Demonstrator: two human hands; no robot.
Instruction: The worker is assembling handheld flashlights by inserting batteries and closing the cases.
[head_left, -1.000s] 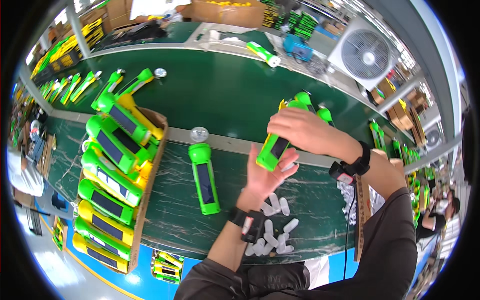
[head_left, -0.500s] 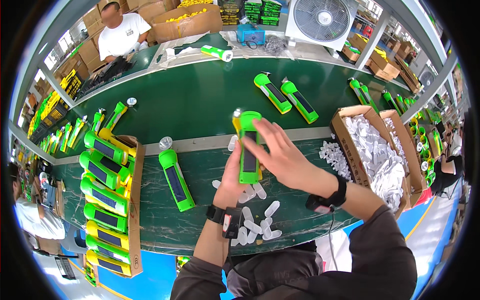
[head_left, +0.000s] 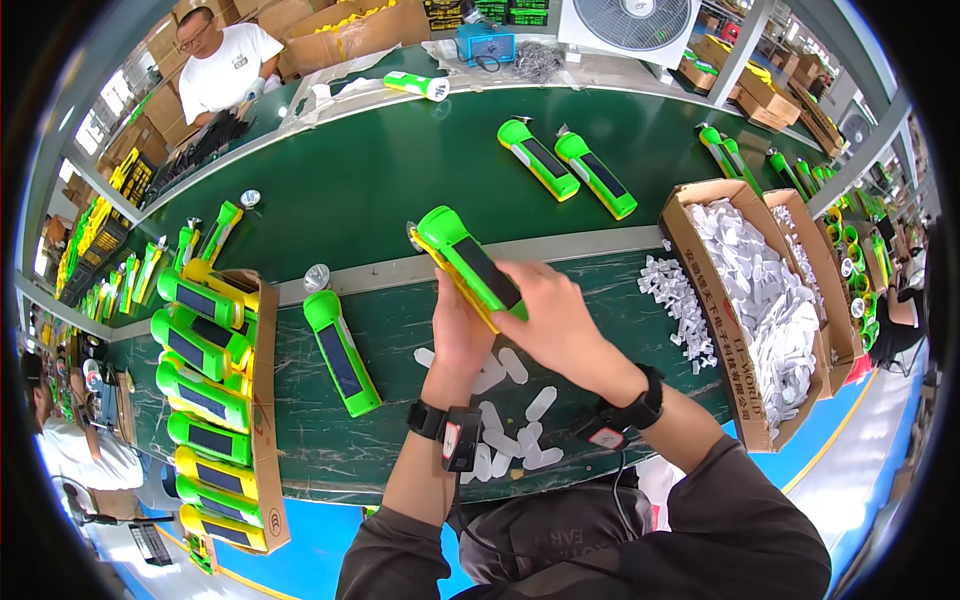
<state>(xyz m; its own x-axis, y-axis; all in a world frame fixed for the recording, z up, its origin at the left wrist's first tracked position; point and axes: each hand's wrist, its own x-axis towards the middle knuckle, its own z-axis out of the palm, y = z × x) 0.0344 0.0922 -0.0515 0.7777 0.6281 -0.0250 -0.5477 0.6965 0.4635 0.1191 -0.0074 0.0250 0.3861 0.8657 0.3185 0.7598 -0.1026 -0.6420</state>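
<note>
Above the worktop (head_left: 320, 450), held aslant: green-and-yellow flashlight (head_left: 470, 258), pinched near its lower end by the fingers of the right hand (head_left: 555, 315); against its yellow side, left hand (head_left: 463, 325), finger closure partly hidden and impossible to tell. Below: loose white pieces (head_left: 500, 443). Rightward: carton (head_left: 700, 285) of white parts (head_left: 760, 320), lettering (head_left: 744, 375) printed along its wall.

Bright, even light filled the room, with a soft sheen on the green belt (head_left: 400, 180) and pale glare on the floor (head_left: 850, 452). The metal frame (head_left: 858, 62) bowed toward the black, blue-fringed rim, where distant details looked soft.
</note>
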